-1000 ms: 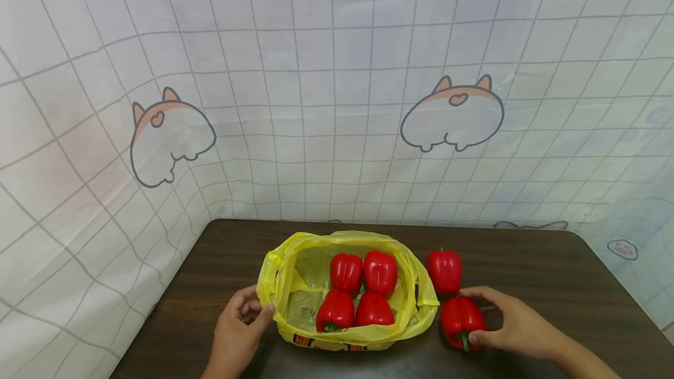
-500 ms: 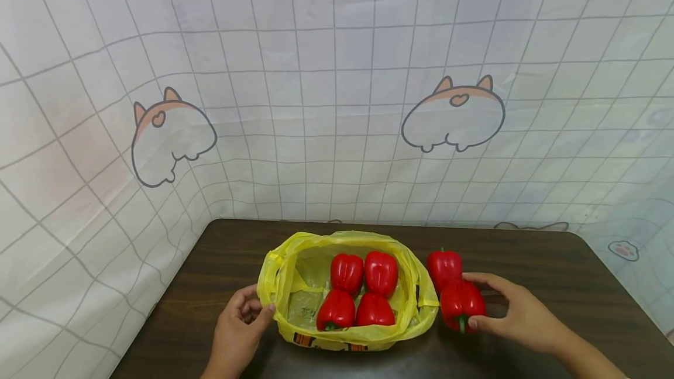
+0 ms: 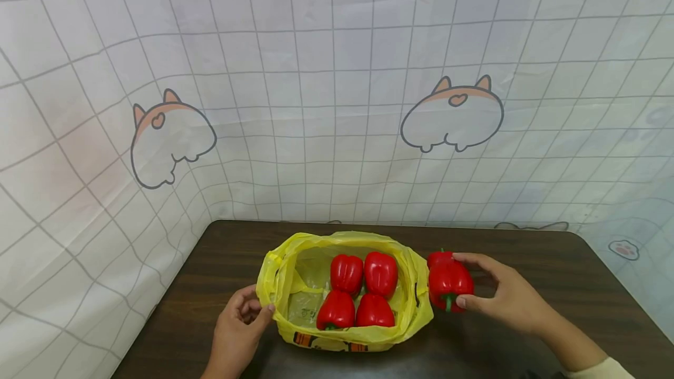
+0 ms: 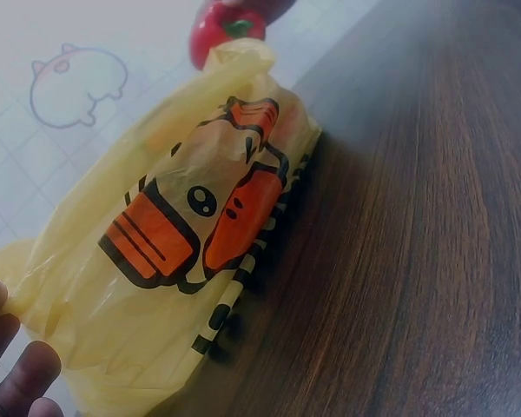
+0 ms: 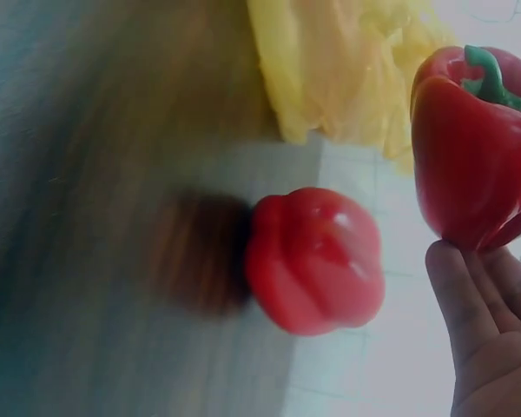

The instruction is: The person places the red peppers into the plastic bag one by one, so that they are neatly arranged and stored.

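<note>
My left hand [image 3: 238, 327] pinches the left rim of a yellow plastic bag [image 3: 323, 341] between thumb and fingers. Several red bell peppers [image 3: 380, 275] lie inside, toward the bag's right half. To the right of the bag, my right hand [image 3: 508, 294] grips another red bell pepper [image 3: 449, 285] with its green stem facing me. The right wrist view shows this held pepper [image 5: 478, 156] raised above the table. Behind it, partly hidden, one more bell pepper [image 3: 439, 257] sits on the table. An orange and black cartoon print [image 4: 200, 217] covers the bag's front in the left wrist view.
The dark wood-grain table [image 3: 537, 256] extends on both sides of the bag. A white grid-patterned cloth [image 3: 337, 133] with cartoon animal drawings hangs behind and to the left of it.
My right hand has lifted the bell pepper and carried it up and left, to the bag's right rim, where it now overlaps the pepper behind. My left hand has stayed still.
</note>
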Demonstrator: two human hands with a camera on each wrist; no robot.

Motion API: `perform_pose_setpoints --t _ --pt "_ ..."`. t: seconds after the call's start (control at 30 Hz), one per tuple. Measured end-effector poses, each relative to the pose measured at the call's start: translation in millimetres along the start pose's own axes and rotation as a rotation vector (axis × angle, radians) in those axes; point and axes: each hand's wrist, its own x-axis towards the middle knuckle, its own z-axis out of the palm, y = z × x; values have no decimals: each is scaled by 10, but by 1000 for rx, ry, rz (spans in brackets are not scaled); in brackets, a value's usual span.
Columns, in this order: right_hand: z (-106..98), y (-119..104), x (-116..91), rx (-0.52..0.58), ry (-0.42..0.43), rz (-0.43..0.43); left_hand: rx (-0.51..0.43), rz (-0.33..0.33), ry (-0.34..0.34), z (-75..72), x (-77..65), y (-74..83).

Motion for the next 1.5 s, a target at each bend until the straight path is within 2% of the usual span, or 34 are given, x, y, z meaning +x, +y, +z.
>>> perform_pose_setpoints --t 0.3,0.63,0.9,1.13,1.5 --pt "6 -145 161 21 11 -90 -10 0 5 3 -4 -8" --pt "-12 -323 327 27 37 -110 -5 6 7 17 7 -4" --pt "136 -430 488 141 -18 -123 -5 19 9 25 17 -15" --pt "267 -469 573 121 -35 -140 -17 9 8 30 17 -8" --pt "493 -568 698 185 -81 -139 2 -4 17 30 18 2"
